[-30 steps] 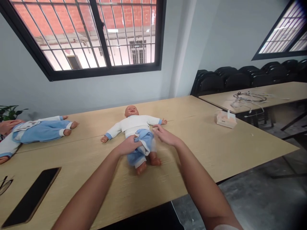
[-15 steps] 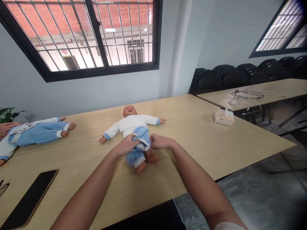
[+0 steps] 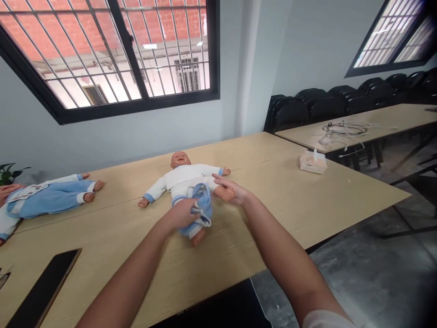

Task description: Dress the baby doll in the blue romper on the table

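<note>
A baby doll in a white top lies on its back on the table, head toward the wall. My left hand is closed on the bunched blue trousers, which still cover the doll's leg on the left side of the view. The other leg is out of the trousers and bent outward, its bare foot showing. My right hand is wrapped around that leg near the foot, with fingers along its far side; the thumb is partly hidden.
A second doll in blue trousers lies at the left. A phone rests near the front left, by partly visible glasses. A tissue box stands at the right. Cables lie on another table, before stacked black chairs.
The doll's leg on the right has come out of the trouser leg and swung up and outward with my right hand. My left hand keeps hold of the trousers. The view has shifted slightly.
</note>
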A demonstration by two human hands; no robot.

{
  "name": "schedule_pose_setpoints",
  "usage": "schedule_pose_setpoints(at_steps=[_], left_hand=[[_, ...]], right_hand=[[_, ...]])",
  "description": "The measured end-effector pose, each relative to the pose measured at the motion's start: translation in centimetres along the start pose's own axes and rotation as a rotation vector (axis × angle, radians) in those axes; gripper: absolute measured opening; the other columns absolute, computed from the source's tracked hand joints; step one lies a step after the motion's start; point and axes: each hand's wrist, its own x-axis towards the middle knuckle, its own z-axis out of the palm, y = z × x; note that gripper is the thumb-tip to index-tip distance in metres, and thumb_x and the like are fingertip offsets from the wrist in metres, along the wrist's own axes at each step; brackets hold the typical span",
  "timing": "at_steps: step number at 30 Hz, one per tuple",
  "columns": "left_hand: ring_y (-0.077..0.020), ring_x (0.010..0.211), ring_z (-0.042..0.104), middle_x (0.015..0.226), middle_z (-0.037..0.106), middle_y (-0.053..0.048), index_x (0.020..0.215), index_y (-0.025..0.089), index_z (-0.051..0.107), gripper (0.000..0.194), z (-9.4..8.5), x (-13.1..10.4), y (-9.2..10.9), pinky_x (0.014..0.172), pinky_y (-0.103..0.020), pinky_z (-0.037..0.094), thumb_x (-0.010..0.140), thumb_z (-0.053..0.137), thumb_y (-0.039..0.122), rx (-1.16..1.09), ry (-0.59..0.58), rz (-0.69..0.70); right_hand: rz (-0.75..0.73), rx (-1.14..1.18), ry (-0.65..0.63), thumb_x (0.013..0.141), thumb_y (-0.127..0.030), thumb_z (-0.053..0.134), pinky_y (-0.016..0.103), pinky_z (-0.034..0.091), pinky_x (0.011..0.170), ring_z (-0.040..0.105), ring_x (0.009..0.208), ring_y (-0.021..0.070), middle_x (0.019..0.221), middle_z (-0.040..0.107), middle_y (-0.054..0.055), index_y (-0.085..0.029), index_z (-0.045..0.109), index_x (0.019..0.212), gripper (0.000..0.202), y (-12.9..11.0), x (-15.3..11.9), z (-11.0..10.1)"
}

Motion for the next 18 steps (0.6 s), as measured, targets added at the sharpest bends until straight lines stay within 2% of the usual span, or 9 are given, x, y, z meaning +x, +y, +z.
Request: schedule_pose_setpoints(at_steps=[3, 6, 9, 12, 14, 16, 18], left_hand=[[-0.0266, 0.097, 0.067, 0.096, 0.076, -0.005, 0.086, 0.021, 0.072, 0.017, 1.0, 0.3, 1.0, 0.089, -0.039, 0.049, 0.077, 0.062, 0.011, 0.247, -0.139, 0.132], [-0.0266, 0.100, 0.064, 0.098, 0.075, -0.004, 0.088, 0.022, 0.072, 0.018, 1.6, 0.5, 1.7, 0.089, -0.040, 0.046, 0.078, 0.065, 0.009, 0.334, -0.186, 0.195], [-0.0261, 0.100, 0.062, 0.098, 0.074, -0.005, 0.089, 0.022, 0.072, 0.015, 1.8, 0.5, 1.8, 0.090, -0.039, 0.045, 0.083, 0.064, 0.010, 0.369, -0.197, 0.213], [-0.0263, 0.104, 0.062, 0.101, 0.074, -0.005, 0.089, 0.023, 0.071, 0.016, 1.8, 0.2, 1.4, 0.092, -0.039, 0.045, 0.083, 0.064, 0.010, 0.364, -0.131, 0.253], [-0.0268, 0.109, 0.061, 0.108, 0.073, -0.005, 0.094, 0.024, 0.071, 0.021, 2.1, -0.5, 1.0, 0.094, -0.040, 0.045, 0.081, 0.063, 0.009, 0.349, -0.050, 0.260], [-0.0268, 0.107, 0.062, 0.108, 0.072, -0.006, 0.099, 0.023, 0.070, 0.026, 2.4, -1.4, 0.4, 0.094, -0.041, 0.046, 0.079, 0.063, 0.008, 0.336, 0.049, 0.229], [-0.0263, 0.103, 0.062, 0.100, 0.072, -0.005, 0.100, 0.023, 0.068, 0.030, 2.8, -2.5, -0.1, 0.096, -0.043, 0.046, 0.077, 0.062, 0.006, 0.329, 0.170, 0.211]], right_hand=[[-0.052, 0.181, -0.083, 0.083, -0.031, 0.077, 0.043, 0.059, 0.103, 0.068, 0.117, 0.0215, 0.137, 0.067, 0.006, -0.029, 0.049, 0.149, 0.071, -0.4, -0.4, 0.7], [-0.125, 0.208, -0.170, 0.082, -0.027, 0.078, 0.041, 0.054, 0.110, 0.067, 0.118, 0.0190, 0.134, 0.068, 0.004, -0.032, 0.051, 0.146, 0.070, -0.4, -0.7, 1.8], [-0.197, 0.089, -0.210, 0.082, -0.030, 0.080, 0.037, 0.056, 0.105, 0.068, 0.113, 0.0196, 0.129, 0.069, 0.005, -0.029, 0.061, 0.135, 0.056, 0.1, -0.7, 2.6], [-0.291, -0.151, -0.140, 0.082, -0.036, 0.080, 0.031, 0.059, 0.088, 0.068, 0.098, 0.0178, 0.114, 0.070, 0.004, -0.028, 0.066, 0.123, 0.044, 1.0, -0.3, 3.0], [-0.339, -0.376, -0.073, 0.081, -0.038, 0.080, 0.031, 0.058, 0.083, 0.065, 0.091, 0.0174, 0.106, 0.068, 0.003, -0.027, 0.066, 0.121, 0.044, 1.8, 0.1, 3.3], [-0.388, -0.608, -0.011, 0.077, -0.038, 0.082, 0.036, 0.055, 0.090, 0.063, 0.097, 0.0194, 0.113, 0.065, 0.004, -0.026, 0.066, 0.120, 0.047, 2.6, 0.6, 3.6], [-0.442, -0.733, 0.055, 0.074, -0.038, 0.082, 0.040, 0.051, 0.101, 0.060, 0.110, 0.0219, 0.131, 0.058, 0.007, -0.025, 0.064, 0.124, 0.055, 3.2, 1.0, 4.1]])
